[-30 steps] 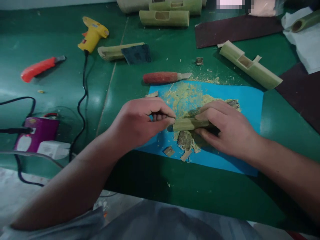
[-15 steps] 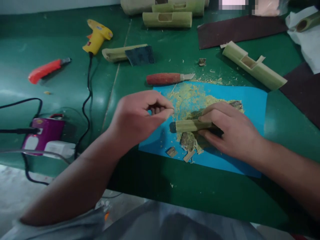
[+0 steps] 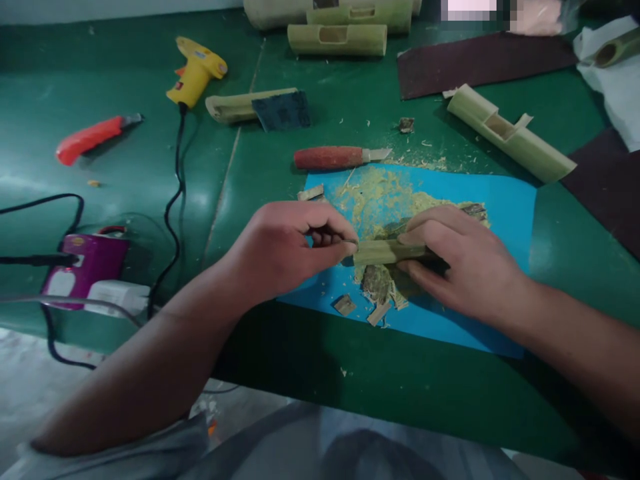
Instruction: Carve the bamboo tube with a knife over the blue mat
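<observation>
My right hand [image 3: 450,250] is closed around a small bamboo piece [image 3: 377,251], held over a blue sheet [image 3: 505,213]. At the bamboo's left end, the thumb and index finger of my left hand [image 3: 310,247] are pinched together; what they hold, if anything, is too small to name. Yellowish shavings [image 3: 385,193] cover much of the sheet. Below the bamboo lie a dark bark-like lump [image 3: 376,283] and a small chip [image 3: 345,305]. A red-handled carving knife [image 3: 330,158] rests just beyond the sheet's far edge.
At left are a yellow glue gun [image 3: 195,73], a red utility knife [image 3: 95,139] and a purple power adapter [image 3: 85,270] with cables. A notched bamboo tube [image 3: 510,133] lies at right, another [image 3: 360,40] at the back. Dark sandpaper [image 3: 480,63] lies near them.
My left hand has moved right and slightly down, its pinched fingertips now at the bamboo's end. A chip behind that hand has come into sight. My right hand keeps its grip.
</observation>
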A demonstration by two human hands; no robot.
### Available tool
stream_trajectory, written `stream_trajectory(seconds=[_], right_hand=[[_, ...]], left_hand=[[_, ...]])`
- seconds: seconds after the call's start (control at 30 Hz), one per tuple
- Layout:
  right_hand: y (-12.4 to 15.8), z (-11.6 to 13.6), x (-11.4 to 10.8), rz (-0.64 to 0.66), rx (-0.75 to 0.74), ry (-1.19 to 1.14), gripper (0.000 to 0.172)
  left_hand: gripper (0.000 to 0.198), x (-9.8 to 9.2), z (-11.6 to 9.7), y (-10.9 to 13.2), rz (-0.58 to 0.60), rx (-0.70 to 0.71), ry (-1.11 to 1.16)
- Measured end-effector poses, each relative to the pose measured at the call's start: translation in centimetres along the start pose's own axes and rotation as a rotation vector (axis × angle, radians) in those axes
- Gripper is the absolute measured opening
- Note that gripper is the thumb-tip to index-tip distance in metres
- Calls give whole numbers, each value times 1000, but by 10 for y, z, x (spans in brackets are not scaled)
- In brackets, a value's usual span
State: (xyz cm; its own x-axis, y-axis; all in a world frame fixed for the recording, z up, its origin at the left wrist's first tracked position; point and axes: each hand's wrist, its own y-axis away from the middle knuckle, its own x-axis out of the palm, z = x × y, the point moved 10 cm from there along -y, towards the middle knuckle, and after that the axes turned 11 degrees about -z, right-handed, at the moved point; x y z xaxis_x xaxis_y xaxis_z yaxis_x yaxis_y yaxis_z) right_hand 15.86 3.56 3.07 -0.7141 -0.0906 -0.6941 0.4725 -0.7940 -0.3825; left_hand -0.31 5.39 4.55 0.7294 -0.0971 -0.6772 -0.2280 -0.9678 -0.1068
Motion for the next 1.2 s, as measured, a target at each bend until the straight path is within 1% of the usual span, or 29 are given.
stream_trajectory(seconds=[0.23,0.33,0.43,0.57,0.7,0.87,0.93,1.03,1.2], right_hand=[[0,0,1,-2,-2,12,6],[0,0,1,0,-7,17,5],[0,0,0,-4,-10,19,4],[-1,1,-1,-23,-18,27,2],[-1,1,-1,-15,-23,36,3],[0,0,-1,-26,-15,20,4],[0,-1,0,-21,-3,11,5],[0,-1,0,-15,1,13,5],[-1,0,0,-6,-3,10,5]], left_hand=[[6,4,-8,0,-15,41,-4],[8,8,-12,0,4,56,6],[9,7,-12,0,13,51,-16],[10,4,-14,-2,-27,72,-48],[13,10,-18,-3,11,109,-15],[8,4,-14,0,12,57,-13],[7,5,-14,2,31,40,-2],[7,8,-16,3,64,56,-5],[7,6,-17,4,26,83,-55]])
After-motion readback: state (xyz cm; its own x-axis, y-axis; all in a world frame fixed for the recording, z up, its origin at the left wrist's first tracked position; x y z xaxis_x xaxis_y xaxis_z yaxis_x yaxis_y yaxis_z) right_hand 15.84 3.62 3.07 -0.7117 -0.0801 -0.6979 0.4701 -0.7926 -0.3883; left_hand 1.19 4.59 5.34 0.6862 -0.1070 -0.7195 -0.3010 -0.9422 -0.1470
